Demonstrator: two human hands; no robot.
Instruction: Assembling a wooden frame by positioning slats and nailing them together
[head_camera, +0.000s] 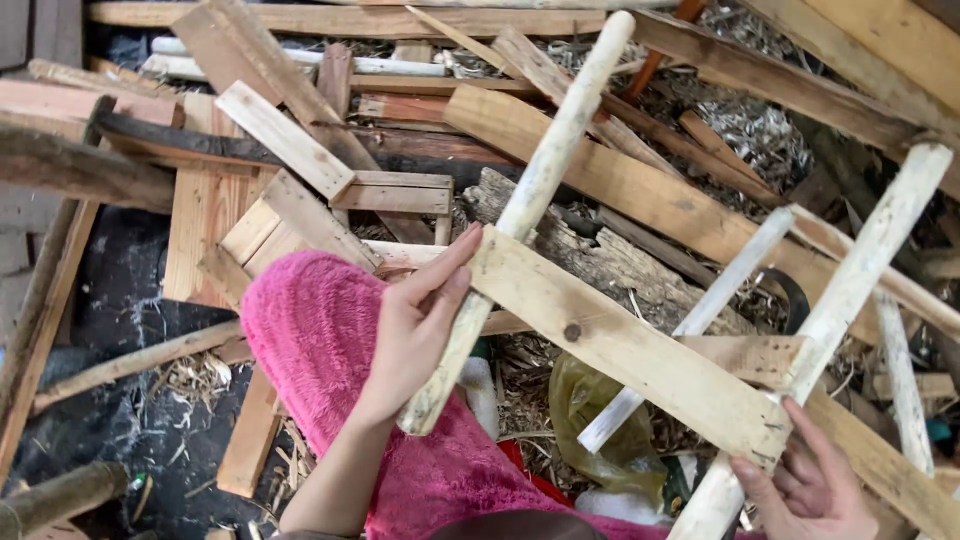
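A rough wooden frame is held up in front of me: a flat plank crosspiece (620, 345) joins pale round poles. My left hand (420, 320) grips the left pole (530, 195) just beside the plank's left end. My right hand (810, 490) holds the lower part of the right pole (860, 270) under the plank's right end. A thinner pale stick (700, 320) runs behind the plank between them. A fluffy pink sleeve (320, 330) covers my left arm.
Below lies a heap of scrap planks (620, 185), offcuts (285, 135), a bark-covered log (600, 255) and wood shavings (750, 125). A yellowish plastic bag (600, 420) sits under the frame. Dark ground (130, 310) and branches are at the left.
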